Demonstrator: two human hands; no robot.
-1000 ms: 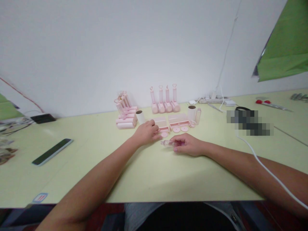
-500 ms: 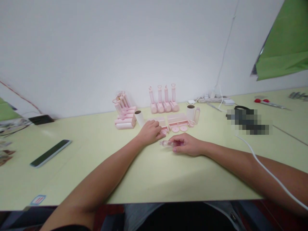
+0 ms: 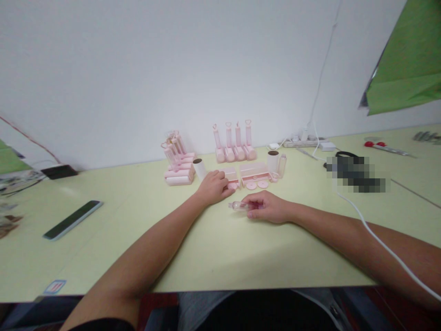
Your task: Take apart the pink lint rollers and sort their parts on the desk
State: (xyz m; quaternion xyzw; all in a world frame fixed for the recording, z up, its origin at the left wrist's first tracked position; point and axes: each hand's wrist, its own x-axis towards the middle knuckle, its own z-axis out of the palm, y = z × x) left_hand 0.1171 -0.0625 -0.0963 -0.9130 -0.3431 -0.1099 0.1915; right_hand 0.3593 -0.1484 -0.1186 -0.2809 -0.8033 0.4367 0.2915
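My right hand (image 3: 270,207) is closed around a clear, pink-tinted plastic handle (image 3: 237,206), its narrow end pointing left just above the table. Farther forward, my left hand (image 3: 214,186) reaches in among small pink parts, thumb and fingers apart; its fingertips lie by a pink round piece (image 3: 233,185). Whether it touches that piece I cannot tell. Beyond that hand is a pale pink half-cylinder cover (image 3: 229,174), partly hidden. To its right lie a longer pink cover (image 3: 254,169) and two flat pink discs (image 3: 251,185). Another clear handle (image 3: 281,165) stands upright at the right.
White paper rolls with brown cores stand at left (image 3: 199,169) and right (image 3: 273,161). Several pink lint rollers (image 3: 237,151) line the wall, more (image 3: 179,172) at left. A phone (image 3: 73,219) lies left. A white cable (image 3: 372,230) crosses over my right forearm.
My left hand has shifted very slightly, its thumb a little higher by the pink pieces. My right hand and the handle in it have stayed in place.
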